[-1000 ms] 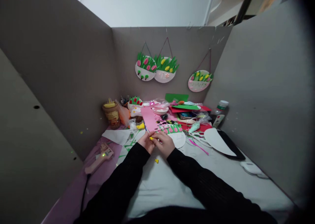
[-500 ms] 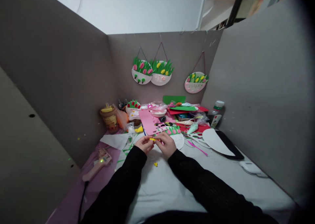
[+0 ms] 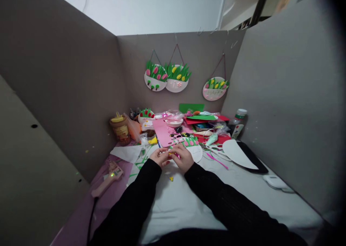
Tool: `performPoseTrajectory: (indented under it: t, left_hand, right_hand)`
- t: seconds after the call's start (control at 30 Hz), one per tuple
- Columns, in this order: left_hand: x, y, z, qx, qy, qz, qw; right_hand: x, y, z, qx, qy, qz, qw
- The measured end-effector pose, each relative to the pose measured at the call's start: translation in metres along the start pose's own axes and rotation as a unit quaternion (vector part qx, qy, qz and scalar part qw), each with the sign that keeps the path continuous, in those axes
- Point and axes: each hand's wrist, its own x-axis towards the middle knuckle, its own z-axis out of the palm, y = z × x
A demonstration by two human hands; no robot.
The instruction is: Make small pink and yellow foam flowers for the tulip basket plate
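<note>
My left hand [image 3: 160,156] and my right hand [image 3: 181,157] meet above the white cloth, fingers closed in a pinch. Between their fingertips is a small yellow clay-like piece [image 3: 170,153], mostly covered by the fingers. A bit of pink shows beside it at my right fingers. Just beyond my right hand lies a white paper plate [image 3: 197,154] decorated with pink tulips and green leaves. Small yellow bits [image 3: 171,179] rest on the cloth below my hands.
At the left lies a pink glue gun [image 3: 107,183] with its cord. Scissors [image 3: 216,153], a pink strip [image 3: 217,161] and a cut white plate [image 3: 238,154] are at the right. Pink paper [image 3: 164,132] and craft supplies crowd the back. Decorated plates [image 3: 177,87] hang on the grey partition.
The yellow piece has become more hidden between my fingertips, as the fingers have shifted around it. Both hands stay in nearly the same place.
</note>
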Motion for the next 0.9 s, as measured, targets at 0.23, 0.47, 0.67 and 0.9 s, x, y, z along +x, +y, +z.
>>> performPoseTrajectory:
  t: [0.23, 0.47, 0.67, 0.9]
  left_hand:
    - [0.0031, 0.0023, -0.0063, 0.022, 0.0, -0.02, 1.0]
    - [0.0018, 0.003, -0.0047, 0.039, 0.005, -0.002, 0.999]
    - [0.0, 0.0042, -0.0025, 0.056, 0.017, 0.014, 0.998]
    - [-0.0027, 0.0062, -0.0005, 0.041, 0.016, 0.006, 0.999]
  right_hand:
    - [-0.0008, 0.0035, -0.001, -0.028, -0.013, -0.007, 0.999]
    - [-0.0011, 0.0028, -0.0006, -0.03, -0.005, 0.012, 0.999]
    - [-0.0021, 0.0031, -0.0006, -0.02, -0.023, 0.006, 1.0]
    - [-0.0022, 0.0036, -0.001, -0.027, -0.015, 0.002, 1.0]
